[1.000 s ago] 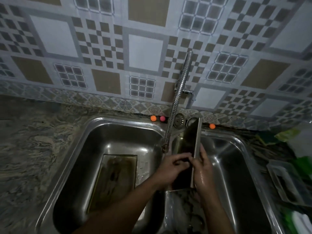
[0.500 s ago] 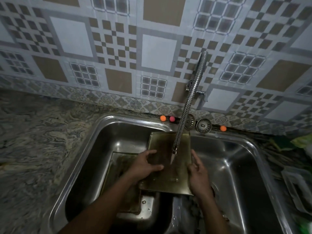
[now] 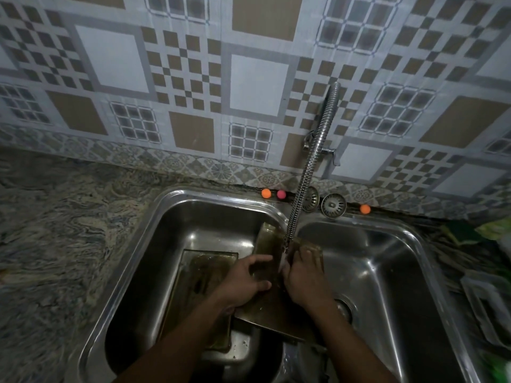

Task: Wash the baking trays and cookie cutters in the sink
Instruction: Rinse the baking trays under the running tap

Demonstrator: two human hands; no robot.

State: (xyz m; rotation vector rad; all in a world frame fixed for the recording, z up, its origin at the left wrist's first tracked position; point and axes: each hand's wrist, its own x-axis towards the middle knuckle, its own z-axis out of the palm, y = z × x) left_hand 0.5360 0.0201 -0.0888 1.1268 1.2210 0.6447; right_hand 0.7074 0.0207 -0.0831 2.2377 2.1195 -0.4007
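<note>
I see the baking tray (image 3: 272, 316) at frame centre, tilted across the divider of the double sink (image 3: 193, 192), under the running faucet hose (image 3: 312, 167). Left hand (image 3: 246, 283) grips its left edge. Right hand (image 3: 304, 275) lies on its face, fingers seemingly flat; too dim to be sure. Second tray (image 3: 199, 275) lies in the frame-left basin.

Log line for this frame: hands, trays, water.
step: rinsing | left hand grips baking tray | right hand on it, grip unclear | faucet water runs onto it | second tray lies in left basin
</note>
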